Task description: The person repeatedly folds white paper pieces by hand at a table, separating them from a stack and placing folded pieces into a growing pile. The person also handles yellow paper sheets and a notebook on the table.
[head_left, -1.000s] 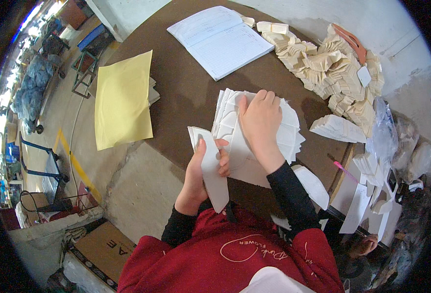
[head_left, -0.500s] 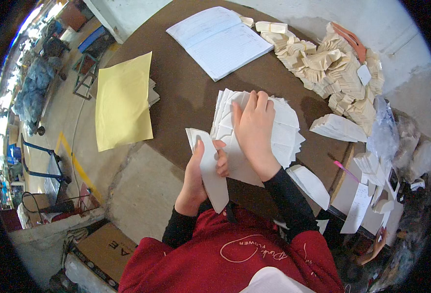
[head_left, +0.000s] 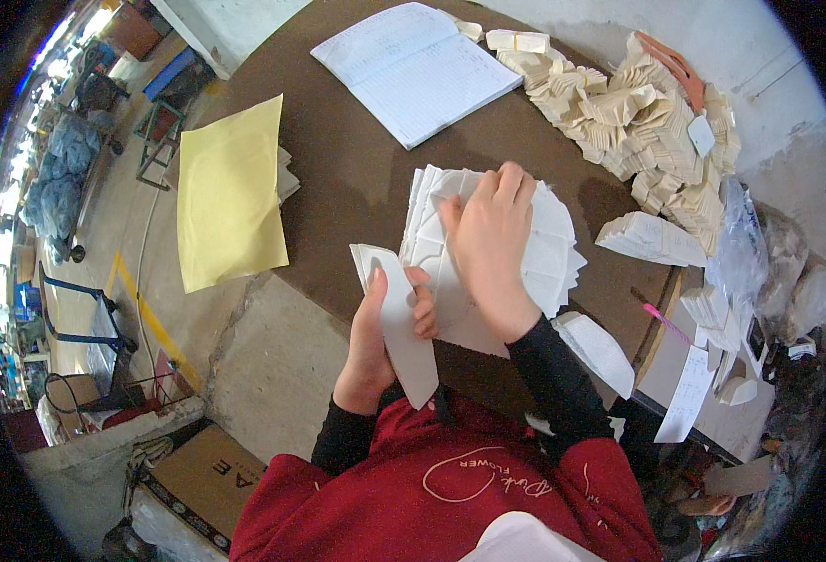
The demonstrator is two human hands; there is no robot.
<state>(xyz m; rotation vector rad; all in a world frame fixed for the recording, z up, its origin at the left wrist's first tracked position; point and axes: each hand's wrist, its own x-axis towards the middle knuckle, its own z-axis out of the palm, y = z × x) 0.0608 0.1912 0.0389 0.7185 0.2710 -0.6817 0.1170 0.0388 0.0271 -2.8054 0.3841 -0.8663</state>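
My left hand (head_left: 381,323) is closed around a narrow wad of white, flat, thin-layered pieces (head_left: 404,328), gripped upright with the thumb along its near face. Just to its right lies a fanned pile of white cut sheets (head_left: 427,225) at the table's near edge; whether paper or cloth I cannot tell. Over the top of that pile is my right hand (head_left: 495,248), fingers bent, thumb apart from them, slightly blurred. Its fingertips are partly hidden. Two smaller white stacks lie to the right: a rounded one (head_left: 652,239) and another one (head_left: 593,351) beside my right forearm.
An open notebook (head_left: 418,70) lies at the back of the brown table (head_left: 338,178). Many cream bundles (head_left: 656,122) are heaped at the back right. A yellow sheet (head_left: 232,192) is at the left edge. Papers and a pink pen (head_left: 664,321) sit to the right.
My right hand has shifted slightly, its fingers bending more over the pile. My left hand still grips its white wad. The whole view has moved a little.
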